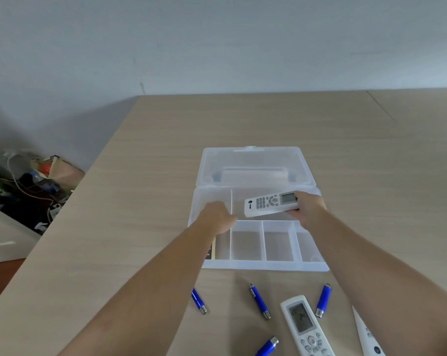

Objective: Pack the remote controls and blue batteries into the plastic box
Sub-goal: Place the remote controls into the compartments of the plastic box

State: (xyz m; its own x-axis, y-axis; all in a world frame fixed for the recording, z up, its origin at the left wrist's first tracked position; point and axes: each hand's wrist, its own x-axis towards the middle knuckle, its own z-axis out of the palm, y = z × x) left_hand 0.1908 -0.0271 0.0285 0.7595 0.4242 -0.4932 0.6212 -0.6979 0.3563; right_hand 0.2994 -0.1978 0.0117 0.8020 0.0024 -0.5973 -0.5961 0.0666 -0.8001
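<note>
The clear plastic box (266,265) lies open on the table, its lid (255,160) folded back and dividers splitting it into several compartments. My right hand (308,210) holds a white remote (270,204) by its screen end, level over the large rear compartment. My left hand (217,217) rests on the box's left part by a divider, fingers curled; I cannot tell whether it grips anything. Another white remote (304,327) and a third remote (369,335) lie near me at the right. Several blue batteries lie in front of the box: a left battery (198,301), a middle battery (259,301), a right battery (323,300), a near battery (267,346).
The wooden table (140,201) runs to a grey wall at the back; its left edge slants from the far middle to the near left. Beyond that edge, bags, cables and clutter (37,181) lie on the floor. A dark label (212,250) shows in the box's front left compartment.
</note>
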